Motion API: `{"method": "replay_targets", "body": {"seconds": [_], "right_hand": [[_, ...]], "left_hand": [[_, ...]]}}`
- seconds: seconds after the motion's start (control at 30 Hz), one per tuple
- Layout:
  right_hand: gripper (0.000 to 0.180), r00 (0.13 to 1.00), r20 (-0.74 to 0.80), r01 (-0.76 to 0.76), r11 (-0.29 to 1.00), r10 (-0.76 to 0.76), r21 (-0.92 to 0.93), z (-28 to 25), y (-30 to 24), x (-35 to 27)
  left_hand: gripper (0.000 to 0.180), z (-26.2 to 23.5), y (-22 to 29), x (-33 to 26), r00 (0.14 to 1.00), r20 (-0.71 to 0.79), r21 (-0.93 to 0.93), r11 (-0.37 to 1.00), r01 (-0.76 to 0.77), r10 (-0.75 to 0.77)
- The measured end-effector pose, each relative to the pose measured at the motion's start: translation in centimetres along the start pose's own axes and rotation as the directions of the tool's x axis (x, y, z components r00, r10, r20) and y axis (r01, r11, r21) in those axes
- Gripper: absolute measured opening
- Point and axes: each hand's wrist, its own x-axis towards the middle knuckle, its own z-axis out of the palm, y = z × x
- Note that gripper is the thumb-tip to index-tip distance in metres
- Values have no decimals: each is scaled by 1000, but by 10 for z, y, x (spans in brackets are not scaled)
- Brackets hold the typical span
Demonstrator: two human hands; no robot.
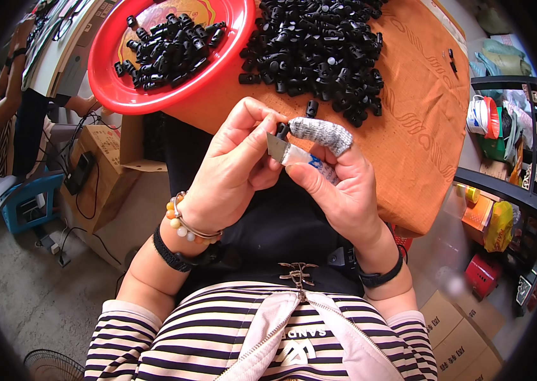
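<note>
My left hand point(243, 146) pinches a small black plastic piece point(283, 131), shaped like a cord lock, between thumb and fingertips in front of my chest. My right hand point(344, 184) is closed round the wrapped white handle of a short metal blade point(276, 148). The flat of the blade lies right by the black piece; whether its edge touches it I cannot tell. A grey knitted finger cover point(322, 132) sits on my right index finger, which curls over toward the piece. One loose black piece point(311, 108) lies on the orange cloth just beyond my hands.
A large heap of black pieces point(319, 51) covers the far part of the orange-clothed table point(411, 127). At far left a red basin point(106, 76) holds more. Cardboard boxes point(100, 152) stand left, a black shelf rack point(503, 190) right. Another person's arm point(11, 95) shows at the left.
</note>
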Motion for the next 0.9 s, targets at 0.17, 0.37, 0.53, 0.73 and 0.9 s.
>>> {"method": "replay_targets", "body": {"seconds": [0.17, 0.37, 0.53, 0.73, 0.9], "right_hand": [[33, 1000, 15, 21, 1000, -21, 13, -2, 5, 0], [32, 998, 0, 63, 998, -63, -13, -5, 11, 1], [31, 997, -9, 74, 997, -74, -35, -6, 12, 3], [39, 984, -146, 112, 992, -103, 51, -4, 5, 16], [49, 985, -98, 138, 990, -140, -29, 8, 12, 29]], "left_hand": [[10, -4, 0, 1, 999, 33, -6, 1000, 10, -10], [11, -2, 1, -1, 1000, 10, -1, 1000, 30, -30], [12, -3, 1, 0, 997, 26, -20, 997, 72, -71], [12, -4, 0, 0, 995, 56, -46, 995, 86, -84], [12, -5, -3, 1, 994, 51, -50, 993, 103, -100]]}}
